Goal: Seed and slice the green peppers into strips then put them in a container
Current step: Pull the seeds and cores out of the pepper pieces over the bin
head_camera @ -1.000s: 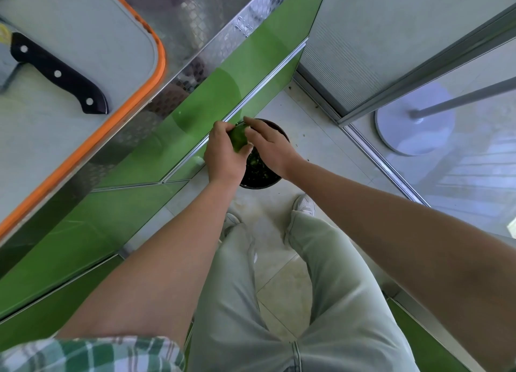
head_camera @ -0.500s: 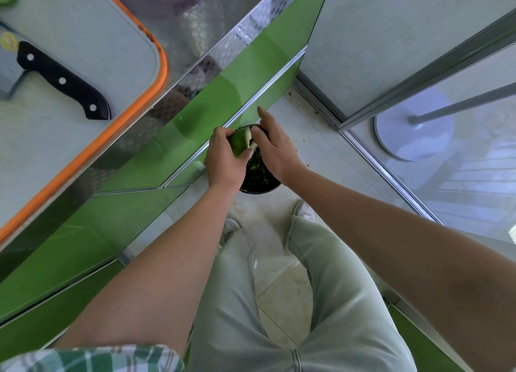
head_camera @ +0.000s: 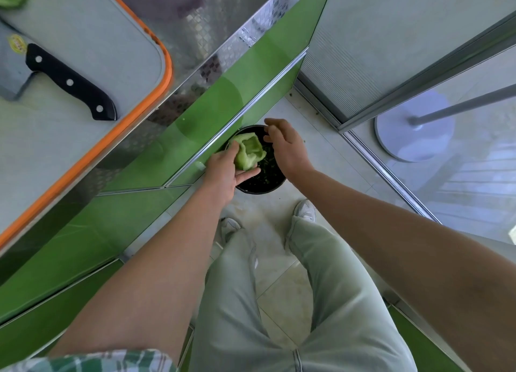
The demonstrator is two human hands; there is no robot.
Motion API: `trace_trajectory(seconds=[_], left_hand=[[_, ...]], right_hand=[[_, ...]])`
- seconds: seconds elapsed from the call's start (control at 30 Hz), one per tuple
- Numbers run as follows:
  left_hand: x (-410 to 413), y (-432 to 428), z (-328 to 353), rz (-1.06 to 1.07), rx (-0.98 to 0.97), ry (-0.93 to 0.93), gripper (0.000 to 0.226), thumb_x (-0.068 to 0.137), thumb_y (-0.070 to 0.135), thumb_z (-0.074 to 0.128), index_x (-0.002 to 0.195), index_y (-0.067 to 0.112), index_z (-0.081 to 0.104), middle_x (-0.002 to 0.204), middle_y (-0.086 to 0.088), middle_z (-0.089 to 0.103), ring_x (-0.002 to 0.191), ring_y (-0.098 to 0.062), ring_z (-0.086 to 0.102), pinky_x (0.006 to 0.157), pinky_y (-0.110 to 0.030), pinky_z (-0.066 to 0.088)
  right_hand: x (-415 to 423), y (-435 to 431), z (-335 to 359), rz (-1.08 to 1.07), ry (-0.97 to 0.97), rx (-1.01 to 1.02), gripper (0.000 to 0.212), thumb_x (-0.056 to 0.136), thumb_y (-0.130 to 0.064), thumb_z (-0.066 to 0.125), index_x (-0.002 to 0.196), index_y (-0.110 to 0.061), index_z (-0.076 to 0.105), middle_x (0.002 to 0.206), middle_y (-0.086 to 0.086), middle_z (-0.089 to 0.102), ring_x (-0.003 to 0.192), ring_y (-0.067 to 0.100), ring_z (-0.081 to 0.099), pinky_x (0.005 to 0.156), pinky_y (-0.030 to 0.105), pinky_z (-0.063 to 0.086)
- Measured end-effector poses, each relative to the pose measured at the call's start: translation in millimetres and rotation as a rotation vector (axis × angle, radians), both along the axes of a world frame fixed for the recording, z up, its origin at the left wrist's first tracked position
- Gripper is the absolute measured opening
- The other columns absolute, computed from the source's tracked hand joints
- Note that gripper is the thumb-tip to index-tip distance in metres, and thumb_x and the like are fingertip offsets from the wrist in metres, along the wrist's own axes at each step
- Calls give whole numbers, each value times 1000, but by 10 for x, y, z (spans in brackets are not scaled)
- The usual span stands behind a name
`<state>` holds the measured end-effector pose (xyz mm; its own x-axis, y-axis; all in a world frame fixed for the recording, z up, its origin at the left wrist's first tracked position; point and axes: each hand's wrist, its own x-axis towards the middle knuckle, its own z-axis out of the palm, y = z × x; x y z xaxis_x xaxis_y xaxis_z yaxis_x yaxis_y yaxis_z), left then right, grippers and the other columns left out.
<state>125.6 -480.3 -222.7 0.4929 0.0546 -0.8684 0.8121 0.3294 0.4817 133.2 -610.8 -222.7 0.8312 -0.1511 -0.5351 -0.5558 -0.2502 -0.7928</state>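
your right hand [head_camera: 287, 148] lifted off the pepper [head_camera: 248, 152], fingers loose; left hand [head_camera: 223, 170] cups it. seeding looks done; slice next.

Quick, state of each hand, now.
Left hand: holds the green pepper over the black bin.
Right hand: open, fingers relaxed, holding nothing.

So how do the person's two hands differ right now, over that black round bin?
The left hand grips the hollowed pale-green pepper; the right hand holds nothing visible. The left hand's fingers curl round the pepper; the right hand's hang loose. Both are above the black round bin.
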Motion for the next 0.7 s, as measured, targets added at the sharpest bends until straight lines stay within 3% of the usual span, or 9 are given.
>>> trace_trajectory(seconds=[0.13, 0.27, 0.4, 0.47, 0.53, 0.6, 0.7], left_hand=[[-12, 26, 112, 201, -232, 83, 35, 103, 27, 46, 119, -4, 55, 106, -23, 64, 84, -35, 68, 63, -40, 62], [-25, 24, 155, 162, -258, 59, 33, 105, 26, 41, 114, -1, 57, 105, -19, 66, 85, -28, 69, 70, -39, 62], [15, -5, 173, 135, -207, 40, 33, 105, 24, 39, 121, 1, 57, 100, -14, 66, 88, -20, 67, 60, -31, 60], [36, -5, 174, 85, -159, 28, 31, 104, 25, 41, 115, 3, 59, 96, -12, 67, 84, -19, 67, 59, -30, 59], [36, -6, 170, -10, -84, 9, 30, 104, 28, 42, 104, 6, 62, 91, -10, 68, 78, -19, 66, 60, -31, 59], [36, 4, 148, -124, 8, -12, 31, 104, 30, 42, 95, 10, 63, 87, -10, 67, 68, -20, 62, 55, -28, 57], [49, 46, 112, -260, 110, -27, 33, 103, 33, 43, 90, 9, 62, 77, -12, 63, 55, -19, 55, 46, -25, 46]], right_hand=[[-72, -42, 62, 19, -95, -25, 29, 94, -7, 43, 105, -15, 69, 117, 1, 57, 110, 12, 51, 98, 29, 41], [-104, 20, 82, 257, -140, -59, 30, 92, -7, 45, 97, -14, 73, 139, 3, 43, 130, 13, 38, 108, 28, 32], [-81, 135, 84, 432, -138, -247, 30, 92, -14, 47, 109, -15, 72, 149, 4, 36, 137, 21, 30, 112, 36, 26], [-51, 153, 94, 436, -90, -265, 27, 91, -17, 49, 102, -15, 74, 147, 3, 38, 135, 21, 32, 110, 36, 29], [-19, 139, 93, 371, -111, -292, 20, 87, -18, 55, 92, -13, 74, 139, 3, 45, 128, 20, 41, 101, 34, 38], [44, 106, 97, 272, -180, -260, 17, 81, -13, 61, 96, -11, 67, 125, 4, 51, 112, 18, 53, 89, 32, 47], [178, 48, 122, 410, 29, -134, 43, 76, -10, 70, 116, -11, 55, 114, 3, 55, 102, 17, 56, 83, 28, 49]])
